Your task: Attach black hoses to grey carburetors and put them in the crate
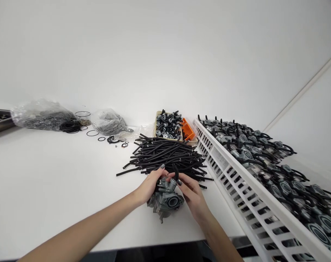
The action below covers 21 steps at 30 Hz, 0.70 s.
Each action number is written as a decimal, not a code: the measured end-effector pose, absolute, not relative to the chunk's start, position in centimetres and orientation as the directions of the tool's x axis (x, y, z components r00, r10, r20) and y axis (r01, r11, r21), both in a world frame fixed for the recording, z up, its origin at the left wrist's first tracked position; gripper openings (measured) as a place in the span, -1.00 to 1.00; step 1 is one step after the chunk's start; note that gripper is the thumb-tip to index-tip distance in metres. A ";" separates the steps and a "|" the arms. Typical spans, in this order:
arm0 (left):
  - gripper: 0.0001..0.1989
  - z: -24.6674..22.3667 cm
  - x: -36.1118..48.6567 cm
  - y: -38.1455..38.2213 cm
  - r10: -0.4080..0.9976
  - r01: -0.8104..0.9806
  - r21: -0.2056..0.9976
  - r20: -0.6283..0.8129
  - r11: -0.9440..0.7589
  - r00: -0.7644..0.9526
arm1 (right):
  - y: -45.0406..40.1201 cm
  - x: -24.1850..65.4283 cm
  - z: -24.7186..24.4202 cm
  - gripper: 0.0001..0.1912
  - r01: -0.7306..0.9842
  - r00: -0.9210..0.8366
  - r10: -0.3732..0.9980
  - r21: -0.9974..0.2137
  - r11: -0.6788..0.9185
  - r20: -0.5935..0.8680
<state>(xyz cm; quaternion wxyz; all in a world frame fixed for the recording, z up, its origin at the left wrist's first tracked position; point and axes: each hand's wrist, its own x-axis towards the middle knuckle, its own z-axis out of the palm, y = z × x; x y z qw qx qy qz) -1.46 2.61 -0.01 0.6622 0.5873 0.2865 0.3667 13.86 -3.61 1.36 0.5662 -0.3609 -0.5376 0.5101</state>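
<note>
A metal carburetor [165,200] sits low on the white table [58,174], gripped from the left side by my left hand [151,186]. My right hand [189,193] pinches a short black rubber hose [175,171] where it rises from the top of the carburetor. The hose's lower end is hidden by my fingers. Just beyond my hands lies a large heap of black rubber hoses [165,156], with small metal clips on some ends.
A white plastic crate [236,182] full of carburetors with hoses runs along the right. A tray of metal fittings [168,125] and an orange part [187,129] stand at the back. Plastic bags of small parts [42,116] and loose black O-rings [93,133] lie back left.
</note>
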 end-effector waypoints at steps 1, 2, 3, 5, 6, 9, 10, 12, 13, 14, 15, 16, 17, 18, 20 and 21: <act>-0.47 0.0 -1.5 2.6 0.818 -0.145 0.989 0.055 0.035 0.573 | -3.7 13.9 1.4 -0.71 -0.184 -0.101 0.965 -0.958 0.220 0.241; -0.46 0.0 -1.5 2.6 0.815 -0.140 0.990 0.056 0.031 0.576 | -3.7 13.9 1.4 -0.72 -0.176 -0.104 0.965 -0.959 0.220 0.240; -0.45 0.0 -1.5 2.7 0.814 -0.134 0.991 0.056 0.027 0.578 | -3.7 13.9 1.3 -0.72 -0.164 -0.104 0.965 -0.961 0.221 0.240; -0.45 0.1 -1.5 2.6 0.816 -0.127 0.992 0.061 0.016 0.575 | -3.7 13.9 1.2 -0.72 -0.125 -0.098 0.967 -0.967 0.224 0.237; -0.44 0.1 -1.5 2.6 0.819 -0.126 0.992 0.064 0.011 0.570 | -3.6 13.9 1.1 -0.71 -0.100 -0.093 0.968 -0.969 0.224 0.233; -0.44 0.3 -1.5 2.4 0.829 -0.117 0.993 0.064 0.001 0.555 | -3.4 14.0 0.9 -0.68 -0.043 -0.092 0.967 -0.972 0.233 0.236; -0.44 0.4 -1.5 2.3 0.833 -0.113 0.994 0.062 0.001 0.550 | -3.4 14.0 0.8 -0.68 -0.033 -0.096 0.965 -0.970 0.243 0.245; -0.44 0.5 -1.5 2.2 0.836 -0.105 0.994 0.062 -0.005 0.546 | -3.3 14.0 0.8 -0.69 -0.031 -0.096 0.961 -0.965 0.259 0.261; -0.45 0.6 -1.5 2.2 0.835 -0.105 0.994 0.065 -0.009 0.546 | -3.3 14.0 0.9 -0.70 -0.040 -0.092 0.961 -0.966 0.257 0.259; -0.45 0.6 -1.5 2.2 0.833 -0.105 0.994 0.070 -0.014 0.548 | -3.4 13.9 1.0 -0.71 -0.054 -0.088 0.964 -0.968 0.245 0.249; -0.45 0.6 -1.6 2.2 0.832 -0.106 0.994 0.075 -0.019 0.550 | -3.5 13.9 1.1 -0.72 -0.072 -0.085 0.969 -0.971 0.227 0.233; -0.44 0.6 -1.6 2.2 0.831 -0.104 0.994 0.079 -0.026 0.551 | -3.6 13.8 1.2 -0.73 -0.091 -0.082 0.973 -0.974 0.207 0.215; -0.44 0.5 -1.6 2.2 0.830 -0.100 0.994 0.081 -0.031 0.551 | -3.7 13.7 1.3 -0.73 -0.107 -0.080 0.977 -0.976 0.189 0.198; -0.43 0.5 -1.6 2.3 0.831 -0.096 0.995 0.082 -0.035 0.551 | -3.7 13.7 1.4 -0.73 -0.120 -0.078 0.979 -0.977 0.176 0.186; -0.42 0.5 -1.6 2.3 0.830 -0.091 0.995 0.084 -0.040 0.551 | -3.8 13.6 1.6 -0.72 -0.131 -0.068 0.982 -0.977 0.167 0.177; -0.42 0.4 -1.6 2.3 0.831 -0.092 0.995 0.086 -0.042 0.550 | -3.9 13.6 1.6 -0.72 -0.132 -0.063 0.982 -0.977 0.168 0.177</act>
